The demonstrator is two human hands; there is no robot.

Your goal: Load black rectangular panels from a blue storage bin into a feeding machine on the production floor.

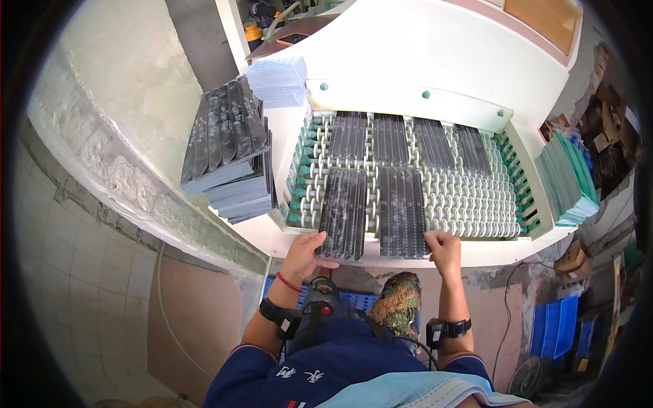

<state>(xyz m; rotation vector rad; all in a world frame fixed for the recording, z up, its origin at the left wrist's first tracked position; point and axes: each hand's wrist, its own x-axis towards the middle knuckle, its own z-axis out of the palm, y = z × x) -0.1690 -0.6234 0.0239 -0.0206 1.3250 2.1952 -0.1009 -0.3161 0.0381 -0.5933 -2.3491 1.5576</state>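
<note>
Two black ribbed panels with pale smudges lie side by side on the near part of a roller conveyor, their near ends reaching over its front edge. At the lower left corner of the left panel (343, 212), my left hand (300, 255) has its thumb along the side and its fingers partly hidden below the near end. My right hand (444, 253) pinches the near right edge of the right panel (402, 211). Farther in, a row of similar black panels (390, 139) rests on the white rollers (469, 204), running up to the machine's cover.
Left of the conveyor stands a tall stack of black panels (228, 129), with pale blue sheets (277, 80) behind it. Green-edged boards (568, 180) stand at the right. A white machine cover (435, 54) rises at the back. Blue crates (554, 328) and a cable (507, 306) are low on the right.
</note>
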